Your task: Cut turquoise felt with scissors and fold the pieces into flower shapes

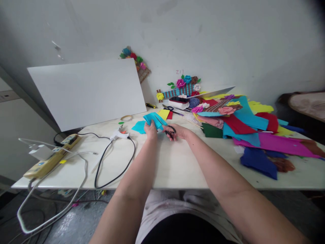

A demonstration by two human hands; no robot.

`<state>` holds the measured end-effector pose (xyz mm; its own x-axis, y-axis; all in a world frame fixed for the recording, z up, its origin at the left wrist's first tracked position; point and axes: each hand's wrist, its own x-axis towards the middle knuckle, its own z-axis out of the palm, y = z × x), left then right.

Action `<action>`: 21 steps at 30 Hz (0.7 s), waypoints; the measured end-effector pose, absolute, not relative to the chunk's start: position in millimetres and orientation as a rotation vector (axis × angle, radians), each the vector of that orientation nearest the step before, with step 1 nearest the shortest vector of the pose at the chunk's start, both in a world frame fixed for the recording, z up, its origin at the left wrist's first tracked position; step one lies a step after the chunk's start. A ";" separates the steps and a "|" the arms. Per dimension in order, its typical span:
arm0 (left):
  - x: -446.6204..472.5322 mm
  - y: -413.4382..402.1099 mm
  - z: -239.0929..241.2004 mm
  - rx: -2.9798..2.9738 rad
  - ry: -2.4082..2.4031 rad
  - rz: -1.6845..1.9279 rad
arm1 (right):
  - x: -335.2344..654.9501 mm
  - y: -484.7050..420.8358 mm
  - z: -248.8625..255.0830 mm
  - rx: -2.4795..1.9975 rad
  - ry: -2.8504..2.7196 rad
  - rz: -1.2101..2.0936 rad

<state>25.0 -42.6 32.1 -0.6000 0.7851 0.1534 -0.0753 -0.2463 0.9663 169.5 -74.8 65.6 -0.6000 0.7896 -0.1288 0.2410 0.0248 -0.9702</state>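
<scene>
My left hand (150,129) is closed on a folded piece of bright blue paper (150,117), held just above the table. My right hand (175,131) grips a pair of black-handled scissors (169,130), fingers through the loops. The scissor blades point up and left and lie against the held paper; whether they are parted I cannot make out. Another blue piece (138,127) rests on the table just left of the left hand. Behind the hands lie a yellow paper square (164,114) and a red one (170,115).
A white glue gun (119,135) with a looping black cord lies to the left, near a power strip (54,157). A large white board (88,95) leans on the wall. Coloured paper sheets (243,125) pile up on the right. A phone (179,100) sits at the back.
</scene>
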 end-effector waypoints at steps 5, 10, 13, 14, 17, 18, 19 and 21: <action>23.1 -39.3 30.0 0.869 1.434 1.903 | 168.8 -75.5 66.3 -1.050 -1.842 1.601; 22.0 -39.2 30.5 0.853 1.460 1.890 | 168.3 -73.6 63.6 -1.037 -1.852 1.592; 22.1 -39.7 31.1 0.844 1.451 1.891 | 167.3 -73.0 61.8 -1.032 -1.853 1.579; 22.0 -39.6 31.0 0.842 1.452 1.892 | 167.0 -72.8 61.3 -1.033 -1.853 1.574; 21.2 -38.3 30.1 0.830 1.465 1.893 | 166.4 -71.7 59.8 -1.033 -1.855 1.564; 20.9 -37.8 29.9 0.826 1.470 1.890 | 166.3 -71.2 59.3 -1.032 -1.856 1.560; 20.6 -37.5 29.7 0.822 1.472 1.886 | 166.4 -70.7 58.9 -1.032 -1.855 1.557; 20.3 -37.1 29.5 0.819 1.470 1.879 | 166.6 -69.8 58.1 -1.036 -1.851 1.552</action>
